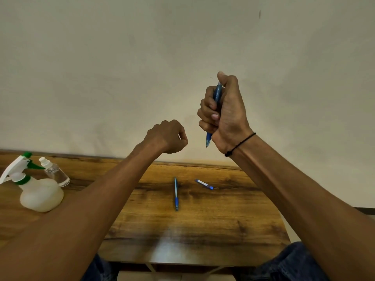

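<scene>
Blue pen (217, 94) stands tip-down in the right hand (225, 112), high above the spare pen (176, 194) on the desk (223, 220), fingers clamped round its barrel, thumb on top (a click seems in hand). The left hand (167, 136), also above the spare pen, is curled on nothing visible. Next comes a firm thumb press and a check of the tip.

**No legible writing**

The small blue case (204, 184) on the desk (223, 220) carries a white label, its print too small to read. Faint marks on the clear bottle (56, 174) are unreadable too. The blue pen (209, 137) gripped in the right hand (223, 112) shows no readable print.
</scene>
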Motion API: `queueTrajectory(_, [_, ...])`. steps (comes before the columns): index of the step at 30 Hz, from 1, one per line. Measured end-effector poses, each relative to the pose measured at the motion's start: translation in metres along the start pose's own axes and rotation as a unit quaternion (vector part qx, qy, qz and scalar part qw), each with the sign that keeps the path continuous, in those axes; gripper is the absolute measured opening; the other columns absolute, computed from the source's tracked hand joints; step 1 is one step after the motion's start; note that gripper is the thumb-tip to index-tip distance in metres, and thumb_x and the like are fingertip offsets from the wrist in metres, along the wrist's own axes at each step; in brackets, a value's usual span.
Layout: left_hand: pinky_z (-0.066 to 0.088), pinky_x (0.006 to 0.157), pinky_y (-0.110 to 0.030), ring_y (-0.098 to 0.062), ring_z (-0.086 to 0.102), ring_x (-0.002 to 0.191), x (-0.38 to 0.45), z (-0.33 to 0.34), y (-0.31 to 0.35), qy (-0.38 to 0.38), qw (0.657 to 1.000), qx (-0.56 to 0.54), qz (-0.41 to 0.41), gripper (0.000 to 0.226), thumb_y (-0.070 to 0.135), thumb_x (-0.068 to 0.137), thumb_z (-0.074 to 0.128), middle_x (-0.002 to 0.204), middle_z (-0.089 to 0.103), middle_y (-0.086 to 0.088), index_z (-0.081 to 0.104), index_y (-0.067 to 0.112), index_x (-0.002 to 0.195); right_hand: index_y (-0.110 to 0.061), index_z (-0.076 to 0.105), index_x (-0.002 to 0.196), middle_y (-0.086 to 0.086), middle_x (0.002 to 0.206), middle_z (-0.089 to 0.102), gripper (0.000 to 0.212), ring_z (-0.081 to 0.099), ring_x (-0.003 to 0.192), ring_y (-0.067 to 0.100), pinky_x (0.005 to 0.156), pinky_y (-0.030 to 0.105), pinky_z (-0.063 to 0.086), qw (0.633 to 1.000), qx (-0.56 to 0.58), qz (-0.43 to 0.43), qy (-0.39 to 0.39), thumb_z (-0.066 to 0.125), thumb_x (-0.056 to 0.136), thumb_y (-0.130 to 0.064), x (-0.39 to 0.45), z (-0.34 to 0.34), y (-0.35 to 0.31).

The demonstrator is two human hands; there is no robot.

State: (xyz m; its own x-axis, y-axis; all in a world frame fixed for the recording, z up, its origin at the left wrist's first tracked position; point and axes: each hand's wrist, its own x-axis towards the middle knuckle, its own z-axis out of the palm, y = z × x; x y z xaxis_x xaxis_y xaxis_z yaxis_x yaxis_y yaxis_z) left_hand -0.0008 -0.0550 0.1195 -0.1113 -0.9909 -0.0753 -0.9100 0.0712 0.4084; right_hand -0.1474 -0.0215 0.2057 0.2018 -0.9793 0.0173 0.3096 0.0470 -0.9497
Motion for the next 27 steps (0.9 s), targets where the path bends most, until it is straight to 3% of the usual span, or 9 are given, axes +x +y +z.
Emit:
queueTrajectory(12, [0.059,0.093,-0.041,-0.019,0.071,0.099,0.001,-0.001,-0.002,-0.004,0.999,-0.010,0.032,0.018,0.019,0.098,0.067,0.114,0.075,-0.002,0.077,0.018,0.113,-0.013,0.028,0.059,-0.003,0.044,0.021,0.057,0.016,0.039,0.011,0.045,0.022,0.013,0.999,0.013,-0.031,-0.016,0.027,0.108,-0.042,0.000,-0.001,0.000])
queueTrajectory(16, [0.060,0.084,-0.032,-0.006,0.069,0.088,-0.003,0.000,0.000,-0.019,0.990,-0.041,0.136,0.023,0.035,0.091,0.079,0.110,0.077,0.005,0.076,0.023,0.110,-0.012,0.031,0.058,-0.003,0.044,0.022,0.058,0.016,0.039,0.011,0.044,0.023,0.013,0.999,0.017,-0.031,0.007,0.028,0.109,-0.041,0.003,-0.004,0.000])
queueTrajectory(17, [0.060,0.078,-0.030,-0.004,0.068,0.080,-0.007,0.000,0.002,0.011,0.984,-0.036,0.172,0.030,0.046,0.087,0.080,0.103,0.077,0.007,0.076,0.023,0.106,-0.012,0.031,0.058,-0.003,0.044,0.022,0.058,0.016,0.039,0.011,0.044,0.022,0.013,0.999,0.021,-0.031,0.014,0.028,0.109,-0.041,0.004,-0.006,-0.001])
queueTrajectory(19, [0.059,0.068,-0.030,-0.005,0.066,0.067,-0.015,-0.001,0.006,0.145,0.955,0.028,0.258,0.042,0.063,0.084,0.074,0.083,0.076,0.007,0.075,0.022,0.093,-0.012,0.031,0.058,-0.002,0.043,0.023,0.059,0.017,0.038,0.011,0.044,0.021,0.014,0.999,0.022,-0.031,0.026,0.029,0.109,-0.043,0.005,-0.009,-0.002])
queueTrajectory(22, [0.058,0.057,-0.034,-0.016,0.065,0.053,-0.020,-0.003,0.007,0.301,0.880,0.060,0.363,0.052,0.064,0.088,0.064,0.064,0.071,0.001,0.072,0.014,0.076,-0.011,0.031,0.059,-0.002,0.042,0.024,0.061,0.019,0.037,0.010,0.044,0.021,0.016,0.999,0.021,-0.028,0.033,0.031,0.108,-0.048,0.007,-0.014,-0.003])
queueTrajectory(24, [0.056,0.051,-0.035,-0.018,0.063,0.048,-0.022,-0.004,0.007,0.339,0.850,0.064,0.399,0.049,0.056,0.090,0.067,0.059,0.069,-0.002,0.071,0.011,0.071,-0.011,0.032,0.060,-0.002,0.043,0.025,0.061,0.020,0.038,0.010,0.045,0.021,0.015,0.999,0.026,-0.025,0.031,0.031,0.108,-0.049,0.007,-0.017,-0.003])
queueTrajectory(27, [0.055,0.048,-0.035,-0.020,0.063,0.046,-0.023,-0.003,0.008,0.344,0.837,0.067,0.421,0.045,0.050,0.089,0.074,0.058,0.068,-0.004,0.071,0.009,0.069,-0.011,0.033,0.060,-0.002,0.043,0.027,0.062,0.020,0.039,0.010,0.045,0.022,0.015,0.999,0.029,-0.024,0.031,0.031,0.108,-0.050,0.006,-0.019,-0.001])
